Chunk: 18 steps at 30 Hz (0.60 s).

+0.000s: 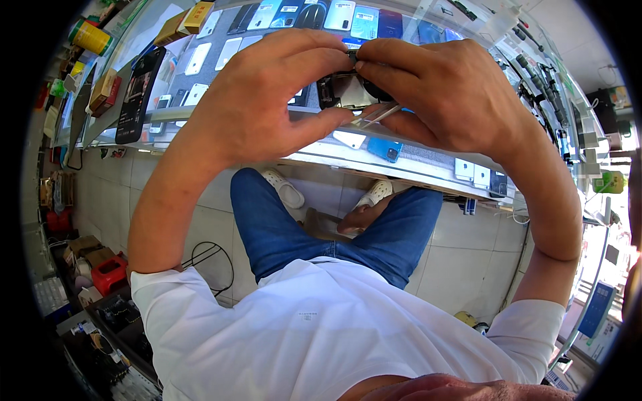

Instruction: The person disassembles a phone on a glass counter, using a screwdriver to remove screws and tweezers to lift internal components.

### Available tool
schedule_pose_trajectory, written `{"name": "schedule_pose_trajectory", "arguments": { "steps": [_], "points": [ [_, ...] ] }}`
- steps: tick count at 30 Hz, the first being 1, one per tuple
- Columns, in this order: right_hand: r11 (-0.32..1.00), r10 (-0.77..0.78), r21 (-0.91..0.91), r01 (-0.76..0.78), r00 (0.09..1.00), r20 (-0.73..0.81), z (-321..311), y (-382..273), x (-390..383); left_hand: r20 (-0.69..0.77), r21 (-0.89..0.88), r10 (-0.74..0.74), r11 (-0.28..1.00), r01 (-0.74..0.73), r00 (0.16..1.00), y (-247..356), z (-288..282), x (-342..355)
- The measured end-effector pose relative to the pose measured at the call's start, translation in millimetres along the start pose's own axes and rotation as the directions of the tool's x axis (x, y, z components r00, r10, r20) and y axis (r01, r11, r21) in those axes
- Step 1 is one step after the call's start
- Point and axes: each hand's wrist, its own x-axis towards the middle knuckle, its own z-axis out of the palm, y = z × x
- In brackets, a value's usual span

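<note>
Both hands are raised over the near edge of a glass display counter (pixel 257 123). Between them is a dark, opened phone (pixel 349 93) with a silvery inner plate and a black rim. My left hand (pixel 257 93) is closed on its left side, fingers along the top and thumb below. My right hand (pixel 445 93) is closed too, its fingertips pressed to the phone's upper right part. Slim metal tweezers (pixel 382 115) stick out from under the right fingers, tips toward the left thumb. The right fingers hide part of the phone.
Under the glass lie several phones (pixel 340 15). A black phone with a lit screen (pixel 142 93) leans at the counter's left, near small boxes (pixel 184 23). Tools and cables (pixel 535 80) line the right side. Below left are a red container (pixel 109 274) and a black cable (pixel 214 257).
</note>
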Motion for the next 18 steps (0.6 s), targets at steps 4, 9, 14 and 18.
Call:
{"name": "schedule_pose_trajectory", "arguments": {
  "steps": [4,9,14,18],
  "points": [
    [0.999,-0.033,-0.027,0.033,0.999,-0.017,2.7,2.6,0.4,0.026,0.008,0.023,1.000,-0.023,0.999,0.4,-1.1,0.8],
    [0.995,0.007,0.103,0.012,0.983,-0.182,10.5,2.5,-0.6,0.042,0.037,0.051,0.998,-0.052,0.998,-0.1,-2.5,1.7],
    [0.978,-0.004,0.201,0.051,0.974,-0.227,16.0,16.8,-9.2,0.048,0.075,0.081,0.994,-0.085,0.996,0.9,-2.2,3.2],
    [0.979,-0.014,0.195,0.060,0.973,-0.231,16.1,14.6,-5.3,0.053,0.077,0.081,0.993,-0.085,0.995,0.6,-1.8,3.5]
  ]
}}
